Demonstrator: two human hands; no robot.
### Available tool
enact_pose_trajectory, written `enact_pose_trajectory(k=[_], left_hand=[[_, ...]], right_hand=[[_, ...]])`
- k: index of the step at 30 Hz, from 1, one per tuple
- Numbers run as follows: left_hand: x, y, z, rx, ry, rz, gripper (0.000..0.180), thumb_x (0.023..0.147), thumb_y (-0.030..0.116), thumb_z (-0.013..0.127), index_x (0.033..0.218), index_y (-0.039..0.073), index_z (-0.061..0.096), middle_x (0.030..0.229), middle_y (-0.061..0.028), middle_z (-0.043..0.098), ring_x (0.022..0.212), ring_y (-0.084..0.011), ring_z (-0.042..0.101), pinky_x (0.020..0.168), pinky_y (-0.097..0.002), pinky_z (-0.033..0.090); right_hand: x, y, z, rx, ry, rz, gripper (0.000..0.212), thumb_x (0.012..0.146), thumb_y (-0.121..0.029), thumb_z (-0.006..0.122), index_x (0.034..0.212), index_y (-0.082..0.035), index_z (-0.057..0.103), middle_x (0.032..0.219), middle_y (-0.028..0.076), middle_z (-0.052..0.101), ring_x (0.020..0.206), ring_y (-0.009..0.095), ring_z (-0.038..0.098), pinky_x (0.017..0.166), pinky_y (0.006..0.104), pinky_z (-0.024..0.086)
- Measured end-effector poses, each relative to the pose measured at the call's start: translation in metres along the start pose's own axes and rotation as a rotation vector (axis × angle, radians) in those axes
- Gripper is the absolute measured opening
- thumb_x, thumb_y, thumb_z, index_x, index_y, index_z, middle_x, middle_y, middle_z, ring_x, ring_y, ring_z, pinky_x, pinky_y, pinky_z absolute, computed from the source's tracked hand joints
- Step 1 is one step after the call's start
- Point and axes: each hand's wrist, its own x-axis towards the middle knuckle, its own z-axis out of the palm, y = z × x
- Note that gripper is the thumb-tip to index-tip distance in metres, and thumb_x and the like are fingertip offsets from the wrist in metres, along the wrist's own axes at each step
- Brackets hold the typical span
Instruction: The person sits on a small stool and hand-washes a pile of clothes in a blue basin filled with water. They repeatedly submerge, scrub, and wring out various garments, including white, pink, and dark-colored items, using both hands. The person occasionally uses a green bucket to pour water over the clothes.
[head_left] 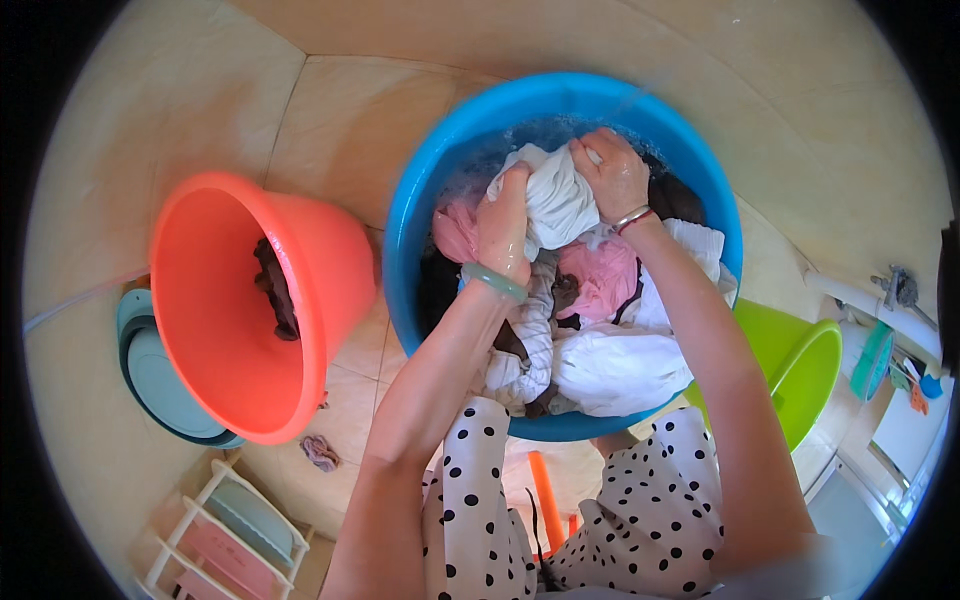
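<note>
A large blue tub (400, 270) holds soapy water and a heap of wet laundry. Over its far half, my left hand (503, 225) and my right hand (612, 175) are both closed on a white cloth (556, 200), bunched between them. The left wrist wears a green bangle, the right a silver one and a red cord. Below the hands lie pink garments (600, 278), a larger white garment (615, 370), a patterned light garment (530, 350) and some dark pieces. Parts of the heap are hidden by my forearms.
An orange-red bucket (340, 270) with a dark cloth inside stands left, before teal basins (170, 370). A small crumpled cloth (320, 453) lies on the floor. Lower left is a white rack (165, 550). To the right are a green bucket (815, 370) and a wall tap (898, 288).
</note>
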Motion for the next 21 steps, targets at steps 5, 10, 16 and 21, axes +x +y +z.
enact_pose_trajectory(k=[5,10,16,21], left_hand=[[0.042,-0.011,-0.035,-0.001,-0.029,0.032,0.045,0.092,0.027,0.061,0.128,0.003,0.048,0.116,-0.0077,0.058,0.103,-0.0166,0.056,0.086,-0.0287,0.046],[0.074,-0.045,-0.065,0.108,0.018,0.056,0.046,0.088,0.011,0.063,0.13,0.002,0.047,0.118,-0.0096,0.058,0.105,-0.0198,0.056,0.085,-0.0301,0.048],[0.105,-0.057,-0.069,0.201,0.196,-0.163,0.026,0.086,0.019,0.066,0.105,0.002,0.061,0.089,-0.0094,0.064,0.071,-0.0193,0.061,0.063,-0.0324,0.051],[0.086,-0.032,-0.047,-0.166,-0.243,-0.391,0.037,0.089,0.035,0.063,0.107,0.003,0.059,0.095,-0.0103,0.064,0.078,-0.0214,0.062,0.068,-0.0342,0.052]], right_hand=[[-0.008,0.037,0.028,-0.118,0.022,0.058,0.038,0.087,-0.043,0.058,0.101,-0.008,0.065,0.108,0.016,0.057,0.102,0.041,0.05,0.083,0.0488,0.045],[-0.007,0.018,0.047,-0.371,-0.575,0.136,0.05,0.086,-0.041,0.06,0.122,-0.006,0.054,0.119,0.022,0.053,0.103,0.041,0.054,0.082,0.0466,0.049],[0.0,0.044,0.089,-0.373,-0.448,0.339,0.03,0.085,-0.028,0.061,0.104,-0.005,0.066,0.112,0.021,0.059,0.102,0.038,0.059,0.085,0.0449,0.049],[-0.01,0.01,0.037,0.019,-0.021,-0.096,0.016,0.08,-0.017,0.063,0.092,-0.007,0.067,0.102,0.016,0.061,0.097,0.035,0.057,0.083,0.0453,0.046]])
